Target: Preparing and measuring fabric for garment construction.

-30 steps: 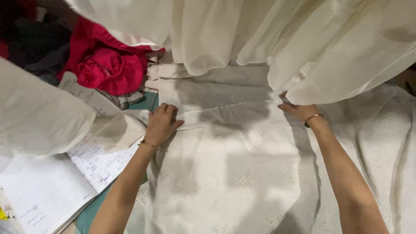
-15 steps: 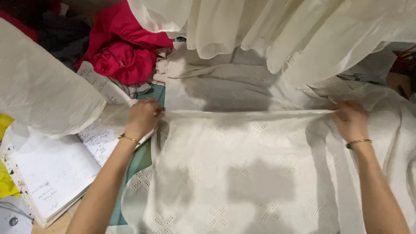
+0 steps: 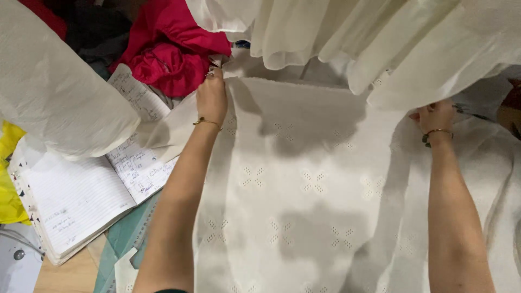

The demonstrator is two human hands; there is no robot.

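Hands: left hand (image 3: 211, 97) pinches cloth (image 3: 293, 179) top edge beside notebook (image 3: 81, 195); right hand (image 3: 437, 116) grips opposite edge, fingers hidden under drapes (image 3: 380, 38).

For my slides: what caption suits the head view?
Both hands, left hand and right hand, grip white eyelet fabric beside an open notebook.

Upper left: crumpled red garment (image 3: 173, 51) beside dark clothing (image 3: 89, 32). Left: open lined notebook (image 3: 81, 195) with handwritten pages, partly under a pale ribbed cloth (image 3: 54, 97). Far left edge: yellow item (image 3: 10, 179). Bottom left: bare wooden surface (image 3: 65, 276), teal mat (image 3: 122, 239).
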